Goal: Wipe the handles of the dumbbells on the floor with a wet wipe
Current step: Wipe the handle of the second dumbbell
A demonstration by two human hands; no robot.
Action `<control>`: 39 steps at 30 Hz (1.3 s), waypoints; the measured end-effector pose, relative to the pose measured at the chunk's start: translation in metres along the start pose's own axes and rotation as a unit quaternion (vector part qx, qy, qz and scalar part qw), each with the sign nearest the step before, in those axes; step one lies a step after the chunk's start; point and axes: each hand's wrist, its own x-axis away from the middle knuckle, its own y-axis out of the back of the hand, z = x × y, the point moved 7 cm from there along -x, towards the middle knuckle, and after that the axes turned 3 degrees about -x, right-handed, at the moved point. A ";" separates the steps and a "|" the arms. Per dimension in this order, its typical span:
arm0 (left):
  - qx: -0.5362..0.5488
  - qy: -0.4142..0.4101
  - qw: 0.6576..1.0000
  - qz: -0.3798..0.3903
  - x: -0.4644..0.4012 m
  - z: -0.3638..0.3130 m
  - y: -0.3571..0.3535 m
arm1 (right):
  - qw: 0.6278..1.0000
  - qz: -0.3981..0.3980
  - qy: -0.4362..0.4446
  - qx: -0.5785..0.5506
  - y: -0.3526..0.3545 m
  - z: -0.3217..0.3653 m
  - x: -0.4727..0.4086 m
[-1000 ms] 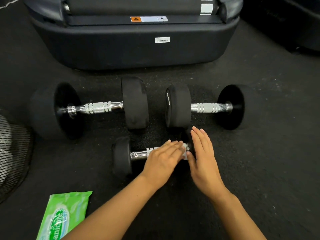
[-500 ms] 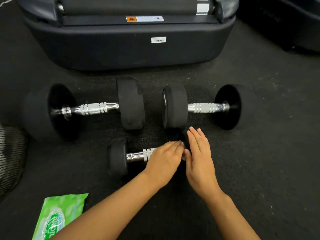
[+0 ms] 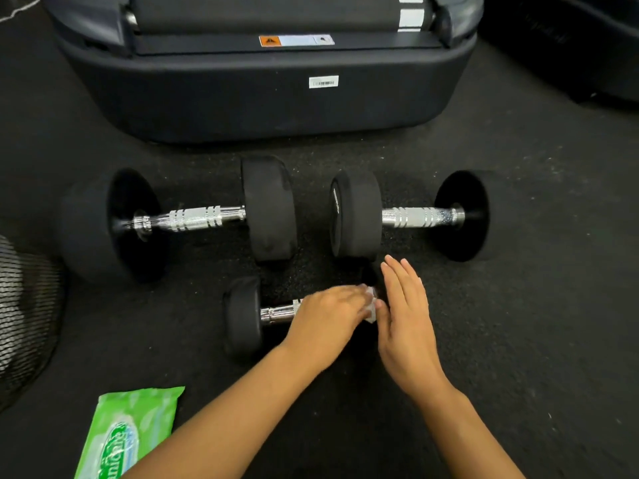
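Two large dumbbells [image 3: 193, 219] [image 3: 411, 216] just beyond hands, green wipe pack [image 3: 128, 433] near-left.

A gym — speckled black rubber floor [image 3: 518, 340], dumbbells [image 3: 193, 219] lying on it, a treadmill's end [image 3: 269, 108] behind.

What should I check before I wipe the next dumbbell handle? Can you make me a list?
1. Wet wipe in the left hand: ok, its white edge peeks out past the fingers.
2. Small dumbbell held steady: ok, the right hand rests flat at its right end.
3. Small handle wiped all over: cannot tell, the left hand covers most of it.
4. Two big dumbbells within reach: ok, right behind it.
5. Spare wipes: ok, green pack on the floor.
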 end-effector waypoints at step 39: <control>-0.058 -0.063 0.991 -0.103 0.011 -0.010 -0.003 | 1.000 0.003 -0.004 0.009 -0.002 -0.002 -0.003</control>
